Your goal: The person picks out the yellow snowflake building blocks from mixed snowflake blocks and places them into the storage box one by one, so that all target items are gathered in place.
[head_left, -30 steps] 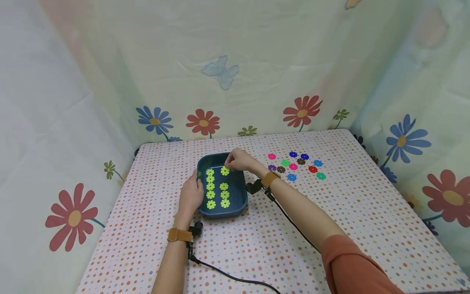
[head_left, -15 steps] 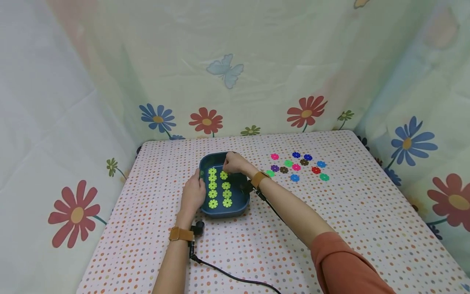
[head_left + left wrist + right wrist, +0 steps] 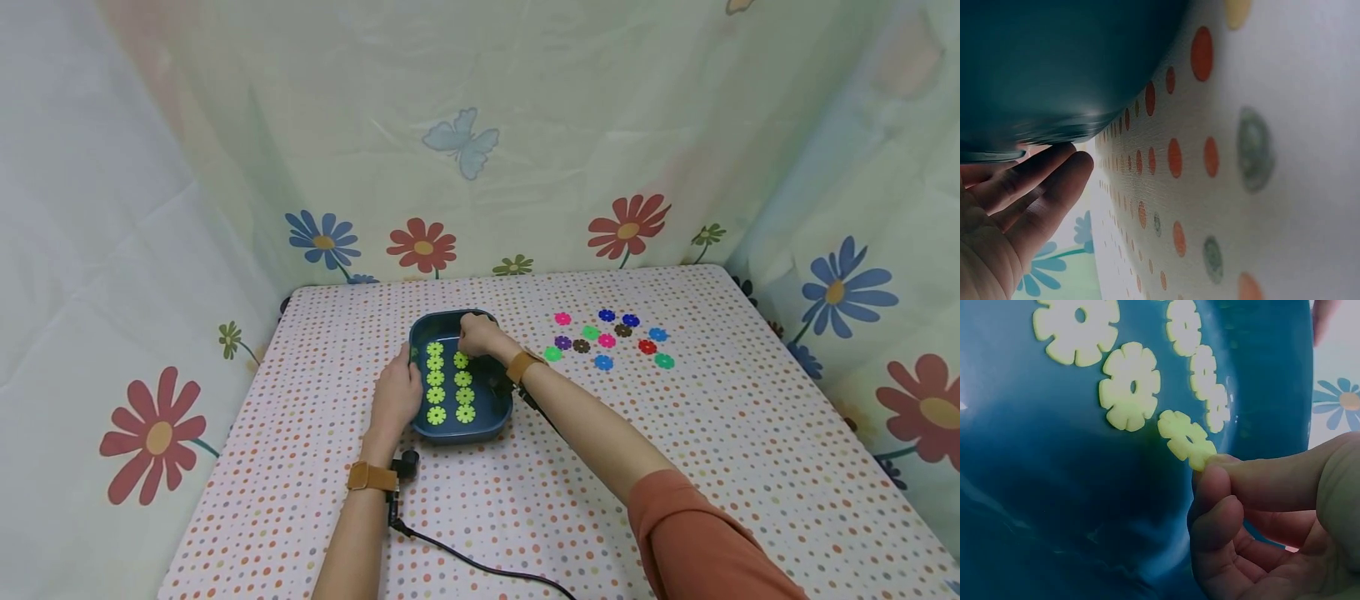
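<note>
A dark blue tub [image 3: 489, 417] stands on the table, with yellow-green flower-shaped discs [image 3: 436, 377] lying flat inside it in two columns. My right hand [image 3: 482, 337] reaches into its far right part. Between thumb and forefinger it pinches one yellow flower disc [image 3: 1186, 436] by the edge, tilted low over the tub floor, beside another yellow disc [image 3: 1130, 387]. Along the tub's left side lies my left hand [image 3: 397, 393]. Its fingers [image 3: 1050, 209] are nearly straight and touch the outer wall near the rim in the left wrist view.
Loose flower discs in pink, blue, brown [image 3: 581, 346], red [image 3: 647, 347], purple and green lie to the right of the tub on the dotted tabletop [image 3: 300, 400]. A black cable [image 3: 480, 567] runs from the left wrist toward the front. Flower-printed cloth walls surround the table.
My right hand has moved down and slightly left into the tub, bringing its yellow disc toward the right column. The left hand keeps its place at the tub's side.
</note>
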`<state>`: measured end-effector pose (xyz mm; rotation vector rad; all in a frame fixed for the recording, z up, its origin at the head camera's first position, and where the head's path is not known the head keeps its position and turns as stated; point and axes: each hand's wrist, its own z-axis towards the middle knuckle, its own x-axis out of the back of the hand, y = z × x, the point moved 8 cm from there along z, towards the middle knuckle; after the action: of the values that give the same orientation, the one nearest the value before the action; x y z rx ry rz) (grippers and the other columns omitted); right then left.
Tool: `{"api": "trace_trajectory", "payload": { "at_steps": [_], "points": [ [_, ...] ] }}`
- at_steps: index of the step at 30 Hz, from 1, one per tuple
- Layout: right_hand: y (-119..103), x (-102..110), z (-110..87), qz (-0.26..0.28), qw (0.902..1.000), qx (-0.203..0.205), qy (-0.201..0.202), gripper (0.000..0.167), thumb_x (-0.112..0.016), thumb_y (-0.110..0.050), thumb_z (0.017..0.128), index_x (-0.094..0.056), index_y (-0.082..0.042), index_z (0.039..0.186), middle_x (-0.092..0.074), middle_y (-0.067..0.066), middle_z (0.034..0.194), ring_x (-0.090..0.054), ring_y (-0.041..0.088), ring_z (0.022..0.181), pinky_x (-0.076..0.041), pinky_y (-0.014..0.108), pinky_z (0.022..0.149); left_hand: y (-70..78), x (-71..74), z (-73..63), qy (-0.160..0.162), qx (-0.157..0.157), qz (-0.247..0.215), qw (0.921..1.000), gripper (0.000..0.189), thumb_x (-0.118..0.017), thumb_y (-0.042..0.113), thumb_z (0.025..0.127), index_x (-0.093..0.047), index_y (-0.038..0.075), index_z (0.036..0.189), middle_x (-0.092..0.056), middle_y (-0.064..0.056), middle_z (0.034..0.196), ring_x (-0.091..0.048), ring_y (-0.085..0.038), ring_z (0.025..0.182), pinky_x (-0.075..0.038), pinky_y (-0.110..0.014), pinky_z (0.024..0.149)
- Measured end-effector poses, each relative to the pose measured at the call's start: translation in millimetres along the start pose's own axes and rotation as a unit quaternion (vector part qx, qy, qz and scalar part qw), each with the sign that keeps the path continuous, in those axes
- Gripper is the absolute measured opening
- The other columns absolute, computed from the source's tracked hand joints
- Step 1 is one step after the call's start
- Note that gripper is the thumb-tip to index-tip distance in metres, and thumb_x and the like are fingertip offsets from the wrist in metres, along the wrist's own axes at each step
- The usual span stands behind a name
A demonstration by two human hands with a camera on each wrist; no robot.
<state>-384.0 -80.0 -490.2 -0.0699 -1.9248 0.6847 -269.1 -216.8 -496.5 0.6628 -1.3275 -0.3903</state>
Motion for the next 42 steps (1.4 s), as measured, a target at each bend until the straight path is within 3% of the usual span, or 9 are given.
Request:
{"api": "trace_trajectory", "payload": {
  "at_steps": [7, 12, 17, 21, 24, 30, 34, 39, 42],
  "points": [
    [4, -8, 7.0, -0.020, 0.9995, -0.020, -0.017, 0.005, -0.052, 0.000, 0.098, -0.056, -0.004, 0.097, -0.042, 0.004, 0.064, -0.031, 0.015, 0.050, -0.032, 0.028, 0.049, 0.1, -0.2, 0.2, 0.000, 0.002, 0.000, 1.0000, 0.052, -0.040, 0.020, 0.108, -0.035, 0.000, 0.156, -0.044, -0.022, 0.153, -0.044, -0.036, 0.140, -0.038, -0.050, 0.114],
    [0, -10, 5.8, -0.059, 0.9981, -0.013, -0.009, 0.017, -0.050, -0.003, 0.100, -0.058, -0.001, 0.116, -0.049, 0.010, 0.081, -0.043, 0.017, 0.059, -0.040, 0.028, 0.053, -1.9, -0.1, 1.4, -0.001, 0.000, 0.004, 1.0000, 0.052, -0.039, 0.022, 0.108, -0.035, 0.000, 0.156, -0.045, -0.022, 0.153, -0.045, -0.036, 0.140, -0.038, -0.050, 0.114],
    [0, -10, 1.0, -0.059, 0.9982, -0.010, 0.002, 0.021, -0.053, -0.003, 0.099, -0.059, 0.000, 0.119, -0.057, 0.014, 0.091, -0.050, 0.020, 0.066, -0.042, 0.029, 0.056, -0.8, -1.7, 0.6, -0.003, 0.001, 0.004, 1.0000, 0.052, -0.040, 0.022, 0.109, -0.035, 0.000, 0.156, -0.045, -0.022, 0.153, -0.044, -0.036, 0.140, -0.038, -0.050, 0.114],
    [-1, -8, -0.3, -0.058, 0.9983, -0.007, 0.010, 0.015, -0.053, -0.002, 0.099, -0.060, 0.000, 0.113, -0.051, 0.010, 0.083, -0.047, 0.018, 0.062, -0.041, 0.028, 0.055, 0.8, -1.4, -0.7, -0.003, 0.000, 0.003, 1.0000, 0.052, -0.041, 0.020, 0.108, -0.034, 0.000, 0.156, -0.045, -0.022, 0.153, -0.045, -0.037, 0.139, -0.039, -0.050, 0.113],
    [-3, -3, -0.9, -0.056, 0.9982, 0.003, 0.022, 0.008, -0.050, -0.003, 0.100, -0.057, -0.003, 0.097, -0.042, 0.005, 0.070, -0.039, 0.015, 0.055, -0.037, 0.026, 0.051, 1.2, -0.7, -0.9, -0.001, -0.001, 0.004, 1.0000, 0.052, -0.041, 0.020, 0.108, -0.034, 0.001, 0.156, -0.045, -0.022, 0.153, -0.045, -0.036, 0.140, -0.039, -0.050, 0.113],
    [-11, 14, -11.3, -0.021, 0.9966, 0.056, 0.056, 0.040, -0.050, 0.000, 0.096, -0.042, -0.012, 0.059, -0.031, -0.003, 0.051, -0.027, 0.009, 0.045, -0.029, 0.023, 0.047, -0.7, -0.1, 0.0, -0.003, 0.007, 0.007, 0.9999, 0.052, -0.040, 0.021, 0.109, -0.034, 0.000, 0.156, -0.044, -0.022, 0.154, -0.043, -0.036, 0.141, -0.038, -0.049, 0.114],
    [-15, 27, -25.0, 0.012, 0.9932, 0.098, 0.062, 0.045, -0.052, 0.001, 0.092, -0.042, -0.013, 0.051, -0.028, -0.004, 0.049, -0.021, 0.010, 0.047, -0.025, 0.023, 0.049, -1.2, 0.0, 0.0, -0.008, 0.011, 0.010, 0.9999, 0.053, -0.040, 0.021, 0.109, -0.033, 0.000, 0.157, -0.043, -0.022, 0.154, -0.042, -0.036, 0.141, -0.037, -0.050, 0.114],
    [-9, 44, -42.7, 0.035, 0.9892, 0.119, 0.078, 0.020, -0.061, -0.008, 0.096, -0.072, -0.004, 0.079, -0.055, -0.001, 0.066, -0.042, 0.012, 0.057, -0.040, 0.026, 0.058, 0.1, 0.1, -0.6, -0.008, 0.007, 0.007, 0.9999, 0.053, -0.040, 0.021, 0.108, -0.033, 0.000, 0.157, -0.043, -0.023, 0.154, -0.042, -0.036, 0.141, -0.037, -0.050, 0.114],
    [1, 53, -52.0, 0.044, 0.9892, 0.112, 0.084, 0.016, -0.063, -0.012, 0.097, -0.075, -0.002, 0.099, -0.067, 0.004, 0.082, -0.055, 0.016, 0.069, -0.047, 0.029, 0.066, 0.6, -0.2, -0.7, -0.009, 0.005, 0.004, 0.9999, 0.053, -0.040, 0.021, 0.109, -0.033, 0.000, 0.156, -0.042, -0.023, 0.154, -0.042, -0.036, 0.142, -0.037, -0.049, 0.114]
  ]
}}
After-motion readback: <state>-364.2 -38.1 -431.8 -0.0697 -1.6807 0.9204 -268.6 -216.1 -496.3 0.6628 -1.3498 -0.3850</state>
